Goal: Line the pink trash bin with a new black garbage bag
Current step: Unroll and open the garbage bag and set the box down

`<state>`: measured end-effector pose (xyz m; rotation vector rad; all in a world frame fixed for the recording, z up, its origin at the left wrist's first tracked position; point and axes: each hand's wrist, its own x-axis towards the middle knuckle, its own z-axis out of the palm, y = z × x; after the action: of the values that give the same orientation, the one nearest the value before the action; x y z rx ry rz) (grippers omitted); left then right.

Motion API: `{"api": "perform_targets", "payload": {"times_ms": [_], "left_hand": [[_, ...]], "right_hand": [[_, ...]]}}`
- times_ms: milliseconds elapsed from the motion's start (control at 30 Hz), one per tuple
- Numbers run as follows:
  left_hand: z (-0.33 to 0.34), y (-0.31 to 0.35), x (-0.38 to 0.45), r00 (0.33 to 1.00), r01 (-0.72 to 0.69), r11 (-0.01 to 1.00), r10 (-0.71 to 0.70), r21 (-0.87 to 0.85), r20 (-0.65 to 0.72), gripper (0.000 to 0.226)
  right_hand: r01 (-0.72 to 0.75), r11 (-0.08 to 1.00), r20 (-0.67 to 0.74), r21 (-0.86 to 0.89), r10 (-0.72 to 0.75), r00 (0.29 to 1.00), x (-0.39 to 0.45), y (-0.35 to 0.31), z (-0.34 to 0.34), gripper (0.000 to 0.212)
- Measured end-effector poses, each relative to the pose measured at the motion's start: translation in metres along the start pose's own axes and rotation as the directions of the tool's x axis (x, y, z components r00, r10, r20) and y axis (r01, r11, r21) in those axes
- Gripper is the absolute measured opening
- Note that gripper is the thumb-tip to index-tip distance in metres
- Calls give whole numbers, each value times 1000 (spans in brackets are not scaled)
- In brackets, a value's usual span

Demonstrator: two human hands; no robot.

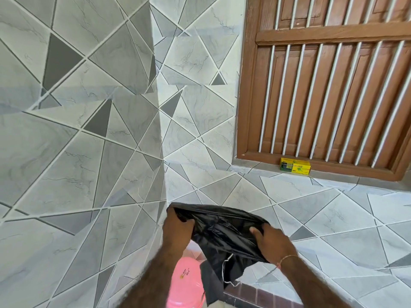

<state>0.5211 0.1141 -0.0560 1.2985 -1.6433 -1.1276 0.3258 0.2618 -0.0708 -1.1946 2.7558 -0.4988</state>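
two hands' fingers (189, 222) gripping black garbage bag (224, 236) above pink trash bin (186, 283)

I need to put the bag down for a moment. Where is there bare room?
The tiled ledge below the barred window is bare from the wall corner to the yellow box, and again right of it. Near the pink bin it is crowded: both hands hold the black bag above it.

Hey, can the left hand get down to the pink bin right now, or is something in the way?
Probably not straight away. The left hand is gripping the black bag, as is the right hand. The bin sits below with nothing between, so letting go would free it.
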Motion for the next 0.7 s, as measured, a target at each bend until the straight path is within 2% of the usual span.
{"api": "perform_targets", "payload": {"times_ms": [33, 67, 100, 133, 167, 200, 267, 333, 400, 433, 500, 533, 567, 600, 633, 667, 700], "left_hand": [[2, -1, 0, 999, 33, 990, -30, -139, 22, 45], [3, -5, 0, 1000, 13, 986, -9, -166, 25, 42], [2, -9, 3, 998, -60, 997, 62, -55, 22, 40], [1, -15, 7, 990, -140, 976, 133, 166, 53, 39], [-1, -21, 8, 978, -208, 879, 183, 428, 99, 37], [-3, -23, 7, 967, -248, 759, 228, 602, 111, 31], [-10, -26, 1, 970, -206, 673, 238, 710, 55, 22], [-15, -30, 3, 985, -102, 677, 170, 729, -20, 22], [-15, -31, 5, 985, -39, 763, 140, 646, -105, 21], [-13, -31, 5, 986, -13, 847, 100, 531, -137, 21], [-6, -27, 5, 990, 68, 993, -54, 96, -134, 15], [-2, -22, 4, 985, 119, 986, -131, -116, -109, 9], [1, -20, 7, 981, 152, 954, -179, -259, -80, 6], [2, -23, 11, 987, 134, 950, -154, -283, -48, 14], [3, -26, 18, 999, 35, 986, -35, -165, 7, 23], [0, -30, 25, 985, -122, 987, 108, 104, 135, 27], [-3, -31, 30, 928, -314, 860, 190, 402, 320, 28]], "right_hand": [[-14, 1000, -5, -2, 14, 1000, 1, 0, 0, 41], [-27, 999, -4, -27, 27, 1000, 1, 0, -1, 36], [-40, 998, 2, -54, 40, 999, 1, 1, -1, 35], [-57, 995, 11, -81, 58, 998, 1, 2, -2, 38], [-79, 991, 25, -107, 82, 996, 1, 5, -4, 40], [-106, 987, 37, -117, 111, 993, 0, 9, -6, 41], [-166, 982, 37, -88, 170, 985, 4, 18, -10, 41], [-235, 972, 1, -25, 235, 972, 9, 26, -14, 39], [-249, 968, -37, 24, 250, 967, 11, 29, -17, 35], [-239, 971, -56, 18, 239, 969, 10, 28, -17, 33], [-211, 975, -104, -73, 203, 974, 8, 25, -17, 29], [-196, 968, -133, -156, 176, 975, 7, 24, -17, 27], [-190, 954, -151, -231, 158, 976, 6, 21, -17, 27], [-197, 941, -159, -275, 158, 975, 6, 20, -19, 27], [-207, 937, -153, -280, 170, 974, 8, 20, -21, 28], [-218, 945, -144, -244, 187, 972, 11, 22, -22, 30], [-225, 958, -136, -178, 203, 970, 15, 25, -24, 31]]}}
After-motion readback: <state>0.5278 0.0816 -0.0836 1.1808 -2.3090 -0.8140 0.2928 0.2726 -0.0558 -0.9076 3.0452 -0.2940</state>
